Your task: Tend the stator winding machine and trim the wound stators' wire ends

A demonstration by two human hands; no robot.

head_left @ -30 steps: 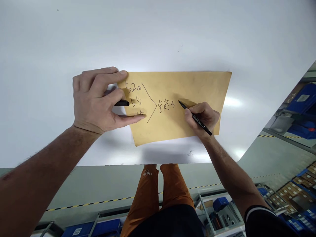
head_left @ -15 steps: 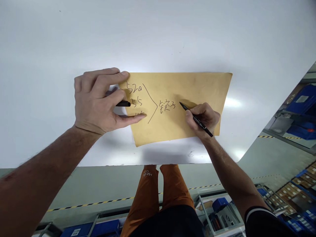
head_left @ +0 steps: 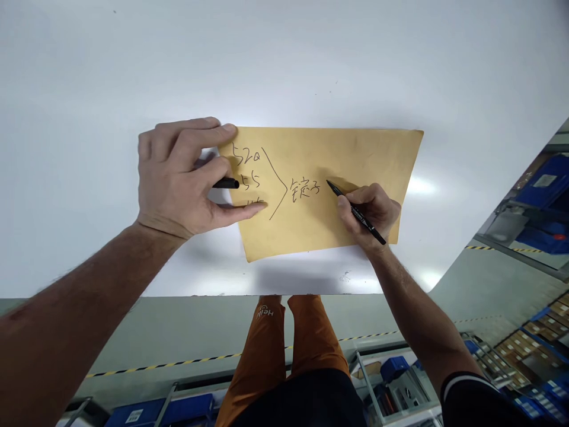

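**Black pen (head_left: pixel 364 222) over yellow paper (head_left: pixel 368 151)**

Closest are the person's dark shirt (head_left: pixel 293 403) and orange pants (head_left: pixel 249 362), with white letters on one leg. The pants go down past the near edge of a white counter (head_left: pixel 284 59). The yellow paper lies on this counter, not far from that edge.

The right hand (head_left: pixel 372 214) is over the lower right part of the yellow paper. Its grip is snug around the black pen, which leans. The pen tip points up and to the left, just right of the writing. I can't tell if the tip touches the paper.

The left hand (head_left: pixel 178 178) is at the left end of the paper. One fingertip sits on the top corner, and the thumb lies over the lowest number. This grip is curled around a black tube (head_left: pixel 229 183), which pokes out from under a bent finger.

On the paper there are three numbers: 520, 55 and one partly hidden by the thumb. Next to them is a bent line (head_left: pixel 285 189), then some Chinese writing (head_left: pixel 304 189).

Farther away is the gray floor (head_left: pixel 169 332) with striped tape (head_left: pixel 195 360). Blue bins (head_left: pixel 549 181) sit on a shelf at the right, with brown boxes (head_left: pixel 528 344) below in the picture.
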